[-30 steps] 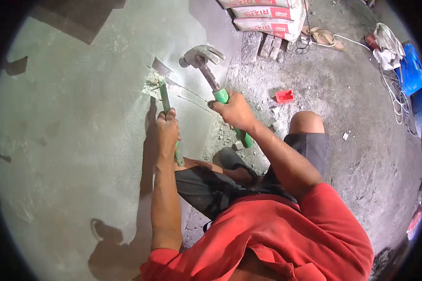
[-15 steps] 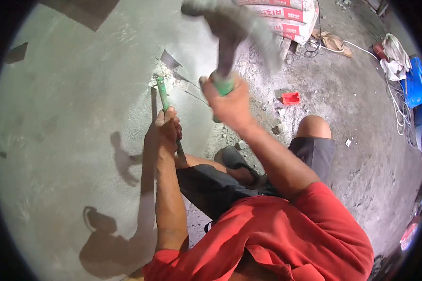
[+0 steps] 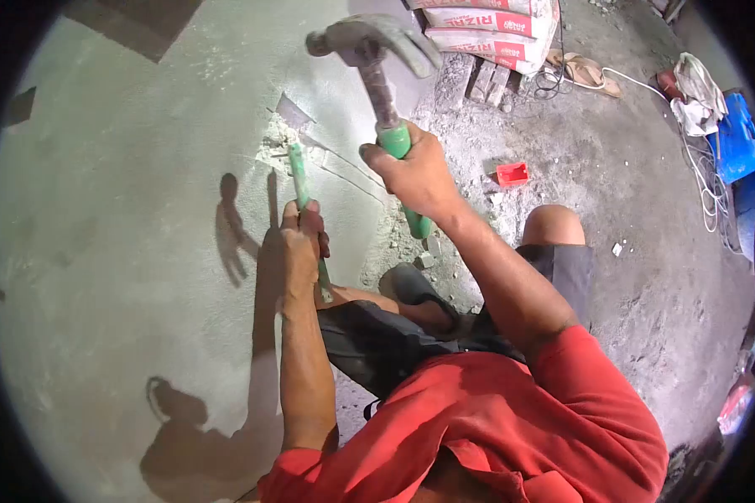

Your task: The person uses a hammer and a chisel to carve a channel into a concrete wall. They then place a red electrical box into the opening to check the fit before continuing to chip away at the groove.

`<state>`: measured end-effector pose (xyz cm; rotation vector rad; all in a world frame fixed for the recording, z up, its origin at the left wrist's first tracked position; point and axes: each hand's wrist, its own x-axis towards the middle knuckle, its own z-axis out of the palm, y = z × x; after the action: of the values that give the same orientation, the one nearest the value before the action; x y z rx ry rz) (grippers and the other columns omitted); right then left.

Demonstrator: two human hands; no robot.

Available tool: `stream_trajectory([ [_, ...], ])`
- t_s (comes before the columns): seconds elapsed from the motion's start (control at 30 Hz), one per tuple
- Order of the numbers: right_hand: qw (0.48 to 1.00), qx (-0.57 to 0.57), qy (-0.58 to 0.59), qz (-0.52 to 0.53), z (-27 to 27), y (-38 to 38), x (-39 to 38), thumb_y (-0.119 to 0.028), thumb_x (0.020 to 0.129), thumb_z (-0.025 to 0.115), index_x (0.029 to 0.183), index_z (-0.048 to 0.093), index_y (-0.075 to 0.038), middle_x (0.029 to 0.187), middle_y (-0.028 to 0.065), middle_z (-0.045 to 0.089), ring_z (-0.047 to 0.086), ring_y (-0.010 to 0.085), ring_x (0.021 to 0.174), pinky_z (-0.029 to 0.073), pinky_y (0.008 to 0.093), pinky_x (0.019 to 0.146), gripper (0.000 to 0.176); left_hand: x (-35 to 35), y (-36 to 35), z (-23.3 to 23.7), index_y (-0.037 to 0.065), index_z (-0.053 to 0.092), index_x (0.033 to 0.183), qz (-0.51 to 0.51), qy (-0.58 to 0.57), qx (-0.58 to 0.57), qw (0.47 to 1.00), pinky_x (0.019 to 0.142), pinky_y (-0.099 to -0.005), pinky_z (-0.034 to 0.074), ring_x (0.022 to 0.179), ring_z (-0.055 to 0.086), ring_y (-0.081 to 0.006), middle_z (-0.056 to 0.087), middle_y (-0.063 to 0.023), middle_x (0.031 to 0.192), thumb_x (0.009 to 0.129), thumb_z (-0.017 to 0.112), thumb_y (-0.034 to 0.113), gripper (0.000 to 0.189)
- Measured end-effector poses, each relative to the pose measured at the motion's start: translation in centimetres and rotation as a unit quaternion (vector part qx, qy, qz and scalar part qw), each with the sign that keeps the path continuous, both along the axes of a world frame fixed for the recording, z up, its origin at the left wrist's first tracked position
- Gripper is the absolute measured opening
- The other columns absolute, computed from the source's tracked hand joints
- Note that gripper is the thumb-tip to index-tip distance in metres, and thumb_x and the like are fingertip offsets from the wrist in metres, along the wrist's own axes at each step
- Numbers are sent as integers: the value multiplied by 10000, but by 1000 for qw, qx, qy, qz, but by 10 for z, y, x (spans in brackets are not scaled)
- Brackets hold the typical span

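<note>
My left hand [image 3: 302, 230] is closed around a long green chisel [image 3: 299, 172], whose upper end lies at a chipped, broken patch [image 3: 278, 138] in the grey plastered wall [image 3: 134, 218]. The chisel's lower end shows below my fist. In my right hand [image 3: 419, 176] is a claw hammer [image 3: 377, 92] with a green grip, raised to the right of the chisel. Its metal head is up and apart from the chisel, with the claw pointing right. How the chisel's working end meets the wall is too small to make out.
A red electrical box [image 3: 512, 174] lies on the dusty floor [image 3: 671, 277] among rubble. Stacked cement bags [image 3: 486, 33] stand at the back. A white cable [image 3: 705, 180] runs along the right, beside a blue container [image 3: 738, 138] and cloths [image 3: 698, 92].
The hammer was blurred by motion and is now sharp, its head a little further left and the grip more in view. My left hand keeps its hold on the chisel, almost in place.
</note>
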<state>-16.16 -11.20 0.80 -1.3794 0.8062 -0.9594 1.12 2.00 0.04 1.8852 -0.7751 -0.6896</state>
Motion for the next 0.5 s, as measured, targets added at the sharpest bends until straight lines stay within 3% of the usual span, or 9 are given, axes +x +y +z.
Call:
stream_trajectory([
  [0.07,1000,22,6,6,-2,-4,-10,-235,834,686,965,634,32,681,110,616,584,166,652,505,358,665,303,-3,-4,3,43,595,960,16,-16,-18,1000,447,-294,387,520,496,-133,512,-14,677,1010,519,338,310],
  [0.1,1000,24,5,7,-5,-4,-13,-235,834,686,965,634,32,681,110,616,584,166,652,505,358,665,303,-17,-7,22,40,610,992,58,-43,36,997,466,-297,399,530,502,-136,520,-19,682,1012,511,334,311],
  [0.17,1000,14,9,8,-15,-3,-14,-244,840,726,864,597,-29,653,19,582,540,99,579,458,300,553,252,-21,-8,30,38,625,1025,100,-76,90,988,484,-300,410,541,508,-138,529,-25,686,1014,503,330,317],
  [0.27,1000,-17,12,11,-23,1,-13,-242,845,721,888,613,-16,677,23,593,539,98,625,468,310,590,254,-13,-10,25,33,645,1076,94,-72,58,991,522,-296,419,572,530,-129,564,-35,708,1018,479,353,366],
  [0.37,999,-18,3,39,-22,2,-11,-241,847,720,904,625,-8,696,24,599,534,96,662,473,317,619,258,-13,-11,22,18,639,1096,107,-107,142,978,580,-336,460,626,581,-185,616,-88,762,1030,441,390,427],
  [0.43,999,-32,4,44,-11,3,-15,-237,847,720,898,623,-9,693,21,595,530,94,660,470,315,615,253,-23,-14,27,5,616,1116,80,-333,247,906,643,-402,486,678,614,-276,647,-152,806,1038,415,417,465],
  [0.47,998,-45,6,47,-6,2,-17,-233,847,720,892,621,-10,691,18,591,527,91,657,468,313,610,248,-33,-5,32,12,608,1119,30,-371,182,910,701,-456,487,715,626,-359,650,-209,813,1043,389,436,484],
  [0.5,998,-46,8,47,-3,0,-18,-233,847,720,892,621,-10,691,18,591,527,91,657,468,313,610,248,-31,-7,31,12,608,1119,30,-369,181,911,701,-456,487,715,626,-359,650,-209,813,1043,389,436,484],
])
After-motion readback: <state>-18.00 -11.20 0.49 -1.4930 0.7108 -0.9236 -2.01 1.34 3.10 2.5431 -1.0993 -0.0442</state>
